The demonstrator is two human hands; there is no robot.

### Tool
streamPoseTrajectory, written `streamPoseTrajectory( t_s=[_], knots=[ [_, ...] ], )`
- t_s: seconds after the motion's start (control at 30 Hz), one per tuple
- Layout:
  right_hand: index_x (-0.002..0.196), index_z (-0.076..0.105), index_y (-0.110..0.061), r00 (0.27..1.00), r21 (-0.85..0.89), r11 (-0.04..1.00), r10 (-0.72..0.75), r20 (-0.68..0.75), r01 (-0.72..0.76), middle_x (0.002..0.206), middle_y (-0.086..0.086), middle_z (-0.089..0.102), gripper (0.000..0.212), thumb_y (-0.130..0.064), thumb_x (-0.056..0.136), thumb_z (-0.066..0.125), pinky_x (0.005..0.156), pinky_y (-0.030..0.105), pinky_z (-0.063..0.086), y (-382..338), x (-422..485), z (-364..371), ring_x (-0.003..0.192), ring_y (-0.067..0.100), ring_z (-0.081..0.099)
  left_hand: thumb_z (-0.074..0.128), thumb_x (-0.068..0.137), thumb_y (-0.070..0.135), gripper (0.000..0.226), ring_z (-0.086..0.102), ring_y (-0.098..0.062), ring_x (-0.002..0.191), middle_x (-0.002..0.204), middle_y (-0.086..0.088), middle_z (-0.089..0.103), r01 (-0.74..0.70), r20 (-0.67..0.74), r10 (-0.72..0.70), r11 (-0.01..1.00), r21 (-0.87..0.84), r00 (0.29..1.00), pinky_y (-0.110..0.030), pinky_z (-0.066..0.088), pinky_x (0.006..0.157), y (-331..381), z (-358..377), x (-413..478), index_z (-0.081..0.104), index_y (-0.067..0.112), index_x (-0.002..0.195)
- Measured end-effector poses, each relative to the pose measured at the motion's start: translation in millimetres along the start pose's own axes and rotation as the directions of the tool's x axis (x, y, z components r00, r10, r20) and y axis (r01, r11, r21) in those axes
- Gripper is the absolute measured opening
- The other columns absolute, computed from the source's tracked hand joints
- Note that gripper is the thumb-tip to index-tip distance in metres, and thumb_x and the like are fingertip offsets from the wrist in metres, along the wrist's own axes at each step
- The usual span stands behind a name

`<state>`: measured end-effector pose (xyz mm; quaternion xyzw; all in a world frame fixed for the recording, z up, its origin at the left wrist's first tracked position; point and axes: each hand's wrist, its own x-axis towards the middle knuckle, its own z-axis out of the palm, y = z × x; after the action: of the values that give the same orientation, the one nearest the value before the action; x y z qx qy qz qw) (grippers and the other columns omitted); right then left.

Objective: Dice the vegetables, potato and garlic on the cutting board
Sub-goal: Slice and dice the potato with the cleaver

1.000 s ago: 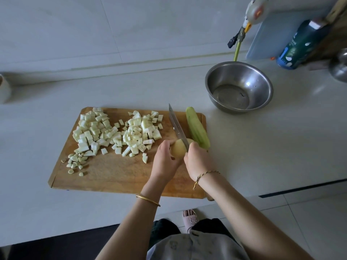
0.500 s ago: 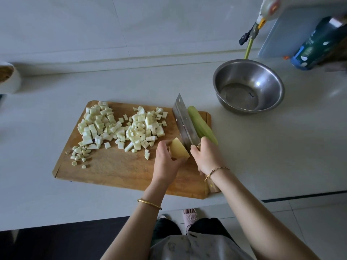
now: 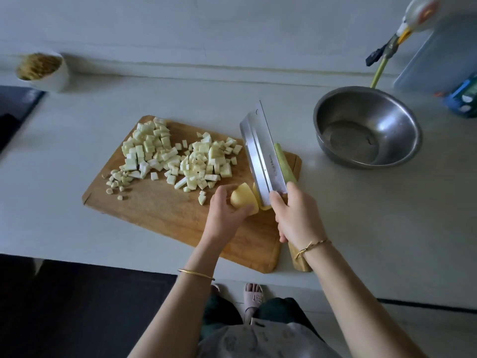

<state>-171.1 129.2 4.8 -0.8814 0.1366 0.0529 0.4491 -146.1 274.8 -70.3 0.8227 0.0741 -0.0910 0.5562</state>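
Pale tabletop (image 3: 348, 202) carried the board (image 3: 160, 210), where the left hand (image 3: 224, 215) curled around the firm, likely slippery cut potato (image 3: 242, 198), best pinned flat-side down, while the right hand (image 3: 296, 215) clamped the cleaver (image 3: 263, 153) beside it.

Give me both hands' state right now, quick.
Left hand: holds a cut potato piece on the cutting board.
Right hand: grips the cleaver by its handle.

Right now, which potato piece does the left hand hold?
The left piece, between thumb and fingers of the left hand; the other piece lies by the cleaver.
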Motion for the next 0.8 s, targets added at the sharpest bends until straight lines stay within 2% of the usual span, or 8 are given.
streamPoseTrajectory(
  t_s=[0.07, 0.13, 0.23, 0.4, 0.63, 0.8],
  knots=[
    [0.067, 0.033, -0.017, 0.999, -0.05, 0.998, -0.028, 0.017, 0.029, 0.057, 0.009, 0.051, 0.033, -0.024, 0.097, 0.045, 0.034, 0.032, 0.042, 0.9, -4.5, 1.0, 0.034, 0.022, 0.049, 0.072, 0.083, 0.023, 0.045, 0.058, -0.013, 0.1, 0.117, 0.004, 0.057, 0.011, -0.024, -0.011, 1.0, -0.021, 1.0, -0.034, 0.053, 0.085, 3.8, 1.3, -2.3, 0.051, 0.023, 0.122],
    [0.068, 0.034, -0.019, 0.999, -0.082, 0.995, -0.045, 0.023, 0.047, 0.061, 0.014, 0.055, 0.033, -0.026, 0.097, 0.046, 0.045, 0.043, 0.051, 1.4, -8.4, 1.8, 0.045, 0.031, 0.055, 0.069, 0.086, 0.023, 0.041, 0.059, -0.014, 0.1, 0.117, 0.006, 0.057, 0.028, -0.03, -0.029, 0.999, -0.033, 0.999, -0.031, 0.053, 0.085, 5.7, 1.4, -3.5, 0.051, 0.024, 0.123],
    [0.068, 0.032, -0.021, 0.999, -0.112, 0.993, -0.036, 0.04, 0.04, 0.064, 0.015, 0.057, 0.033, -0.028, 0.097, 0.046, 0.052, 0.049, 0.053, 0.4, -13.5, 0.8, 0.054, 0.036, 0.056, 0.068, 0.087, 0.023, 0.035, 0.059, -0.014, 0.102, 0.116, 0.004, 0.059, 0.068, -0.035, -0.071, 0.994, -0.085, 0.997, -0.033, 0.054, 0.086, 8.6, 0.4, -4.7, 0.052, 0.029, 0.118],
    [0.067, 0.03, -0.023, 0.997, -0.123, 0.992, 0.01, 0.073, -0.001, 0.061, 0.005, 0.049, 0.034, -0.028, 0.098, 0.044, 0.054, 0.046, 0.054, -3.5, -20.7, 0.3, 0.051, 0.028, 0.049, 0.069, 0.086, 0.02, 0.033, 0.062, -0.015, 0.093, 0.109, 0.001, 0.061, 0.106, -0.021, -0.109, 0.987, -0.123, 0.994, -0.04, 0.057, 0.079, 12.3, -0.3, -1.8, 0.055, 0.029, 0.115],
    [0.07, 0.029, -0.023, 0.997, -0.237, 0.971, 0.046, 0.066, -0.03, 0.066, 0.004, 0.051, 0.033, -0.03, 0.1, 0.041, 0.056, 0.045, 0.054, -17.5, -26.2, 5.8, 0.059, 0.031, 0.059, 0.072, 0.084, 0.021, 0.04, 0.061, -0.015, 0.093, 0.107, 0.001, 0.062, 0.094, 0.008, -0.094, 0.993, -0.075, 0.996, -0.04, 0.057, 0.079, 13.4, -3.8, 3.6, 0.055, 0.02, 0.12],
    [0.085, 0.037, -0.014, 0.996, -0.332, 0.942, 0.067, 0.054, -0.045, 0.064, -0.005, 0.039, 0.022, -0.028, 0.101, 0.039, 0.058, 0.031, 0.036, -25.0, -25.7, 10.7, 0.066, 0.025, 0.048, 0.074, 0.081, 0.024, 0.044, 0.055, -0.013, 0.101, 0.111, 0.001, 0.057, 0.12, -0.01, -0.12, 0.993, -0.009, 0.993, -0.034, 0.051, 0.09, 12.1, -5.1, 8.4, 0.053, 0.013, 0.117]
  ],
)
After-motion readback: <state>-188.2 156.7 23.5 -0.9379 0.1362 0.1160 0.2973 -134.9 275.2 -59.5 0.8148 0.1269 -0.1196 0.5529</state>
